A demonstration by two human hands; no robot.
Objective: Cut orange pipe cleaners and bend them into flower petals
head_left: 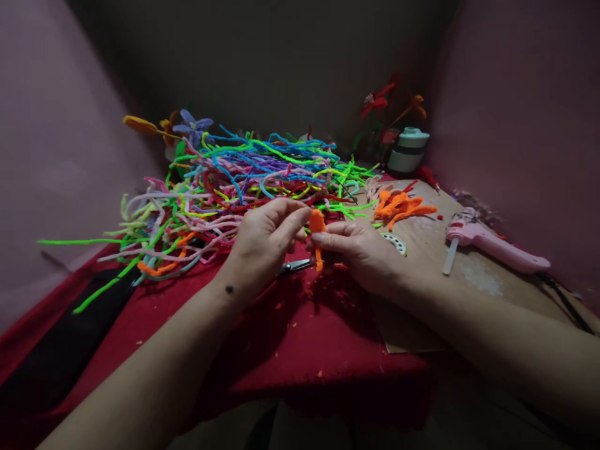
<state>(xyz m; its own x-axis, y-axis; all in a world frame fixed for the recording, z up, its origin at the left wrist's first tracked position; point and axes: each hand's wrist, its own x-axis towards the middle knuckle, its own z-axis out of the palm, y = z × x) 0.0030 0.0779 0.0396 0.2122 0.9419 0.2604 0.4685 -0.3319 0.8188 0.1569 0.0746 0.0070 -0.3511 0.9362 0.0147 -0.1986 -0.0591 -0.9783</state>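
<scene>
Between my hands is an orange pipe cleaner point(317, 220), bent into a rounded petal shape with a short tail hanging below. My left hand point(268, 236) pinches it near the top from the left side. From the right, my right hand point(349, 245) grips it lower down between thumb and fingers. Just beneath the hands, a pair of scissors point(296, 266) lies on the red cloth, its handles hidden behind my left hand. To the right sits a bunch of orange pipe cleaner pieces point(402, 207) on a brown board.
A large heap of multicoloured pipe cleaners point(262, 169) spreads across the back and left. On the brown board point(422, 244) lies a pink glue gun point(499, 247) with a cord. A lidded jar point(409, 150) and pipe cleaner flowers point(193, 127) stand behind. Small orange scraps dot the red cloth point(300, 350).
</scene>
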